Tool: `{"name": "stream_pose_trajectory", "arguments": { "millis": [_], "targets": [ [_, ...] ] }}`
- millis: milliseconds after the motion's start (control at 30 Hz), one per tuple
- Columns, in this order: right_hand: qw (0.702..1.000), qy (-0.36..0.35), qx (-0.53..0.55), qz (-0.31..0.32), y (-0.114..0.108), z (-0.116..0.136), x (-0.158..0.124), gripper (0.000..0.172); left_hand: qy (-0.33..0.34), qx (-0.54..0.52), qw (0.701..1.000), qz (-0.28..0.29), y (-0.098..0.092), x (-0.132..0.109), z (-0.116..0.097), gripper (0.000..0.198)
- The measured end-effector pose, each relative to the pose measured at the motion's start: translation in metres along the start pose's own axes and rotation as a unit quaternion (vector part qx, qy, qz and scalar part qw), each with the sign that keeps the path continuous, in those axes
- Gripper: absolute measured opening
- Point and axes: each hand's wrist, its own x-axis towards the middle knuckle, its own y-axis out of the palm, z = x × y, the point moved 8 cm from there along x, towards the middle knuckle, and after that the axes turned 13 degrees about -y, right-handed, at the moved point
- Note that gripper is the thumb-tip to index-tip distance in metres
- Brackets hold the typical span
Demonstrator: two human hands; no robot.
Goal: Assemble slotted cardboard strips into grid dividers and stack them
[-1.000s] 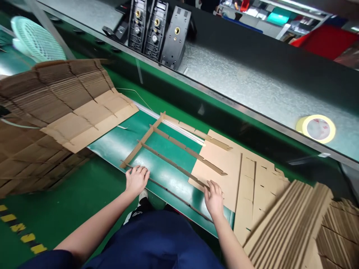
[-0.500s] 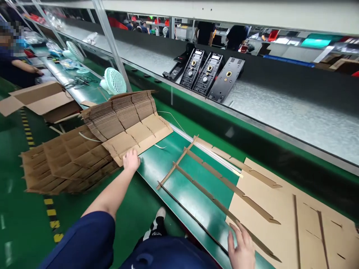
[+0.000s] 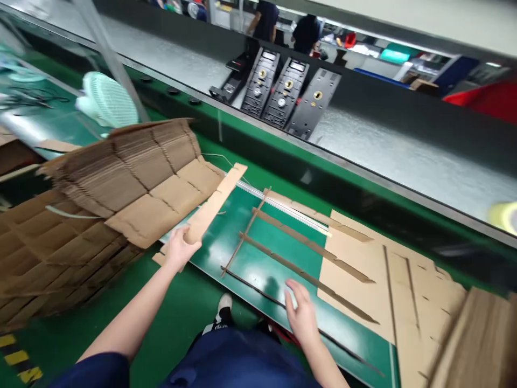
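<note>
My left hand grips the near end of a slotted cardboard strip and holds it lifted off the pile of slotted cardboard pieces at the left. A partly built cardboard divider grid of long upright strips stands on the green belt. Over the near edge of the belt my right hand hovers with fingers spread, holding nothing, close to the grid's nearest strip. The far ends of the grid strips rest on a flat cardboard sheet.
Stacks of cardboard strips lie at the right. Black plastic housings lean on the far metal counter. A small green fan stands left behind the pile. People stand far behind. The green floor has yellow marks.
My left hand went from the grid to the left pile and has lifted one slotted strip. My right hand has let go of the grid strip and opened.
</note>
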Motion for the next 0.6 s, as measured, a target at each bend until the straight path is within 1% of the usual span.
{"name": "stream_pose_trajectory", "arguments": {
  "millis": [33, 67, 100, 133, 167, 200, 233, 267, 333, 367, 400, 467, 500, 533, 567, 600],
  "targets": [
    [0.999, 0.020, 0.042, 0.010, 0.005, 0.010, 0.006, 0.032, 0.030, -0.050, 0.998, 0.025, 0.008, -0.020, -0.020, 0.055],
    [0.995, 0.038, 0.093, 0.024, 0.011, 0.020, 0.011, 0.037, 0.070, -0.099, 0.991, 0.062, 0.018, -0.045, -0.045, 0.054],
    [0.988, 0.057, 0.143, 0.025, 0.014, 0.029, 0.016, 0.045, 0.118, -0.138, 0.977, 0.110, 0.031, -0.075, -0.072, 0.053],
    [0.981, 0.067, 0.182, 0.020, 0.016, 0.036, 0.021, 0.049, 0.164, -0.167, 0.958, 0.165, 0.044, -0.108, -0.099, 0.051],
    [0.976, 0.081, 0.200, 0.000, 0.012, 0.038, 0.023, 0.049, 0.207, -0.184, 0.936, 0.217, 0.057, -0.142, -0.124, 0.050],
    [0.973, 0.103, 0.203, -0.032, 0.004, 0.035, 0.023, 0.046, 0.244, -0.194, 0.914, 0.260, 0.068, -0.176, -0.146, 0.050],
    [0.971, 0.125, 0.191, -0.069, -0.009, 0.027, 0.018, 0.041, 0.276, -0.199, 0.893, 0.293, 0.079, -0.207, -0.165, 0.050],
    [0.968, 0.150, 0.168, -0.107, -0.026, 0.016, 0.009, 0.038, 0.304, -0.198, 0.876, 0.318, 0.088, -0.234, -0.180, 0.051],
    [0.961, 0.199, 0.093, -0.165, -0.071, -0.014, -0.022, 0.034, 0.351, -0.183, 0.850, 0.349, 0.106, -0.277, -0.201, 0.050],
    [0.957, 0.224, 0.044, -0.180, -0.097, -0.031, -0.042, 0.034, 0.374, -0.167, 0.839, 0.359, 0.116, -0.293, -0.208, 0.049],
    [0.951, 0.248, -0.011, -0.186, -0.123, -0.048, -0.063, 0.035, 0.399, -0.148, 0.828, 0.366, 0.127, -0.309, -0.214, 0.046],
    [0.927, 0.301, -0.120, -0.191, -0.173, -0.084, -0.105, 0.037, 0.450, -0.104, 0.806, 0.369, 0.148, -0.337, -0.225, 0.041],
    [0.914, 0.323, -0.160, -0.189, -0.193, -0.101, -0.123, 0.038, 0.476, -0.080, 0.794, 0.369, 0.160, -0.352, -0.230, 0.039],
    [0.904, 0.339, -0.187, -0.182, -0.208, -0.117, -0.138, 0.038, 0.500, -0.055, 0.782, 0.368, 0.174, -0.367, -0.235, 0.037],
    [0.899, 0.347, -0.202, -0.172, -0.218, -0.132, -0.149, 0.038, 0.521, -0.028, 0.769, 0.369, 0.188, -0.382, -0.240, 0.037],
    [0.899, 0.350, -0.207, -0.160, -0.222, -0.145, -0.156, 0.038, 0.539, -0.001, 0.754, 0.374, 0.203, -0.397, -0.243, 0.037]
  ]
}}
